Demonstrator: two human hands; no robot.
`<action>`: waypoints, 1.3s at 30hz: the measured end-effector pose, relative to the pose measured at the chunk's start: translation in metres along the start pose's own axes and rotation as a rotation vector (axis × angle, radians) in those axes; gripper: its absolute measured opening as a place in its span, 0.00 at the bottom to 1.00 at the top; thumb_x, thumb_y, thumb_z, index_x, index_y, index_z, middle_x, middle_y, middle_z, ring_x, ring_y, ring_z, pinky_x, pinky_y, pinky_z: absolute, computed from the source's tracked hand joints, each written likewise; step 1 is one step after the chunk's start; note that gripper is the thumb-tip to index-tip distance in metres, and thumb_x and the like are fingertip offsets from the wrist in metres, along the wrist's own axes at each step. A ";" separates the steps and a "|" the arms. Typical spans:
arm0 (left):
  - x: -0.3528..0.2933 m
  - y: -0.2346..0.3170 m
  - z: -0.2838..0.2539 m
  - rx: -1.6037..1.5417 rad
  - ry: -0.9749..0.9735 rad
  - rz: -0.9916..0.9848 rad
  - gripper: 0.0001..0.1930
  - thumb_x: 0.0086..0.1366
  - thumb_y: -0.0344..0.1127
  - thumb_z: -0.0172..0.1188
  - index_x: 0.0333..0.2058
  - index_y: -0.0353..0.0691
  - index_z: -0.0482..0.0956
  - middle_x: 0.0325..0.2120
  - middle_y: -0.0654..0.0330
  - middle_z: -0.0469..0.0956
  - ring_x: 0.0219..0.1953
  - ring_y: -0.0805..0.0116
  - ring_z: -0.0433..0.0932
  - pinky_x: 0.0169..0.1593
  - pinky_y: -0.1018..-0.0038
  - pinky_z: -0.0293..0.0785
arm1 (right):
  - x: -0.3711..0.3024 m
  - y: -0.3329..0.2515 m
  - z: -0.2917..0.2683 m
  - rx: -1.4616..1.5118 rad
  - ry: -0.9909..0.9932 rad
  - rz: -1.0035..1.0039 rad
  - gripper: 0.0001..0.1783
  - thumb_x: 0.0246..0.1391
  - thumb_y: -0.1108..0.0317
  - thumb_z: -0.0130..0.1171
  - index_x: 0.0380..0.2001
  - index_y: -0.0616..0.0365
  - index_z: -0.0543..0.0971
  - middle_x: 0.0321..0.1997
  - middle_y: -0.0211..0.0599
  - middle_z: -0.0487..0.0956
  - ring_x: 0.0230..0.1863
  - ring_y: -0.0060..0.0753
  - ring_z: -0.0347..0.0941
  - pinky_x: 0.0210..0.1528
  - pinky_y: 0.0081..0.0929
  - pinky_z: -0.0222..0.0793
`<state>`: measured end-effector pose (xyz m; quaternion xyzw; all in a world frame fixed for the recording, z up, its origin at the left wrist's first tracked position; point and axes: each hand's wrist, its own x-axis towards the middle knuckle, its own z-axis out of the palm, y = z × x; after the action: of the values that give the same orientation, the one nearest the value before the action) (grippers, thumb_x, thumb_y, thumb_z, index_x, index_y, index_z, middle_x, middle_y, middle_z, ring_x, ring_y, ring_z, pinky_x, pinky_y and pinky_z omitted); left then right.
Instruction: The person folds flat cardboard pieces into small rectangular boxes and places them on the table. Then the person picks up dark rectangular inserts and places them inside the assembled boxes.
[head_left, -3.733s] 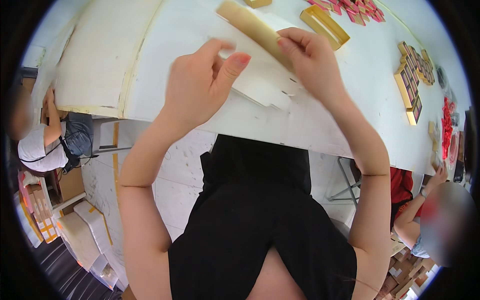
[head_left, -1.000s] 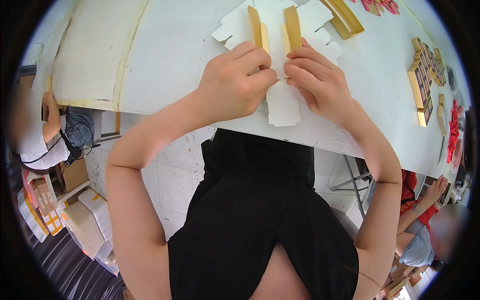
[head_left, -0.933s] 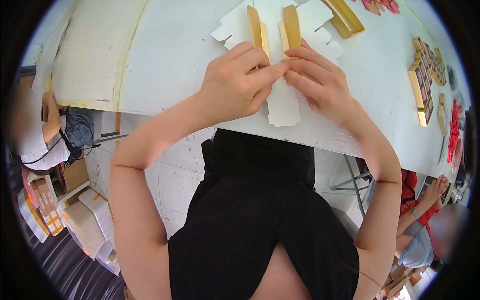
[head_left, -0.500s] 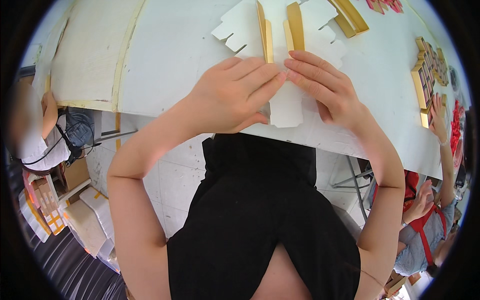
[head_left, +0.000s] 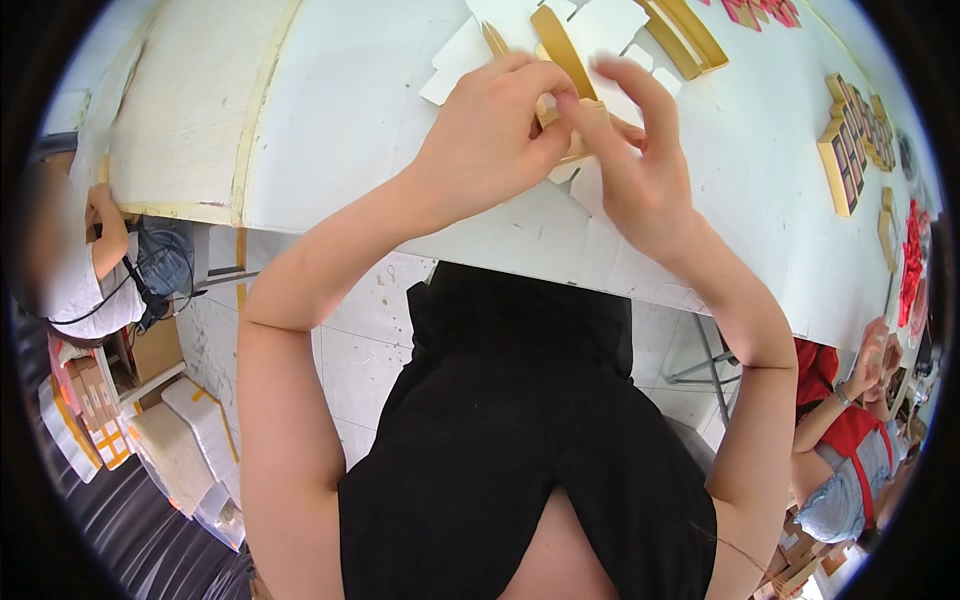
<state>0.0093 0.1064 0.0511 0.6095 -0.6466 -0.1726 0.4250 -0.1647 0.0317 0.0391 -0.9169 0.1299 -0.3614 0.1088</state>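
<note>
A half-folded cardboard box [head_left: 563,45], gold inside and white outside, lies before me near the table's edge, its white flaps [head_left: 615,22] spread around it. My left hand [head_left: 505,125] is closed over the near end, pinching the gold cardboard between thumb and fingers. From the other side, my right hand [head_left: 648,160] grips the near right corner, its thumb close against the left fingertips. The right index finger is raised off the box and slightly blurred. Both hands hide much of the near end.
A folded gold box [head_left: 690,40] lies beyond my right hand. Gold boxes with dark compartments [head_left: 842,160] and pink-red pieces [head_left: 760,12] are farther right. Co-workers are at the left and right edges. A pale board [head_left: 190,110] covers the table's left part.
My hands, flat along the box's near end before, have moved up and curled around it. The near white flap has folded up. The right-hand co-worker's hand has left the filled gold boxes.
</note>
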 end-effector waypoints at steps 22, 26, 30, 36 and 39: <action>0.105 -0.036 -0.028 0.479 -0.573 0.546 0.05 0.53 0.34 0.66 0.30 0.44 0.82 0.31 0.58 0.79 0.40 0.55 0.79 0.43 0.62 0.74 | 0.017 0.021 -0.020 -0.255 -0.393 -0.259 0.05 0.45 0.77 0.61 0.25 0.57 0.75 0.29 0.34 0.76 0.39 0.38 0.75 0.64 0.37 0.68; 0.106 -0.045 -0.026 0.409 -0.548 0.585 0.06 0.55 0.34 0.64 0.32 0.43 0.83 0.32 0.58 0.79 0.41 0.56 0.79 0.44 0.62 0.75 | 0.038 0.033 -0.023 -0.097 -0.653 -0.231 0.05 0.50 0.74 0.62 0.29 0.57 0.75 0.31 0.35 0.75 0.41 0.41 0.75 0.69 0.40 0.60; 0.098 -0.034 -0.025 0.610 -0.552 0.493 0.06 0.59 0.34 0.64 0.36 0.44 0.82 0.32 0.61 0.81 0.37 0.60 0.81 0.42 0.65 0.76 | 0.031 0.012 -0.022 -0.044 -0.657 -0.186 0.09 0.50 0.68 0.66 0.29 0.58 0.75 0.35 0.37 0.76 0.45 0.43 0.73 0.71 0.42 0.57; 0.060 -0.008 -0.046 0.624 -0.386 0.306 0.06 0.64 0.33 0.62 0.40 0.43 0.79 0.32 0.60 0.81 0.35 0.60 0.81 0.39 0.68 0.77 | 0.023 0.054 -0.040 -0.162 -0.173 -0.015 0.04 0.49 0.78 0.61 0.31 0.60 0.81 0.50 0.36 0.77 0.57 0.41 0.69 0.61 0.42 0.64; 0.045 -0.008 -0.066 0.292 -0.611 0.273 0.08 0.65 0.32 0.60 0.42 0.41 0.79 0.34 0.59 0.80 0.35 0.62 0.80 0.39 0.69 0.78 | 0.021 0.072 -0.035 -0.317 -0.253 -0.164 0.09 0.47 0.82 0.61 0.33 0.60 0.82 0.55 0.35 0.76 0.62 0.41 0.68 0.69 0.40 0.61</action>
<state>0.0687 0.0821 0.0986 0.4922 -0.8368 -0.1946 0.1399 -0.1862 -0.0468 0.0563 -0.9680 0.0956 -0.2263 -0.0509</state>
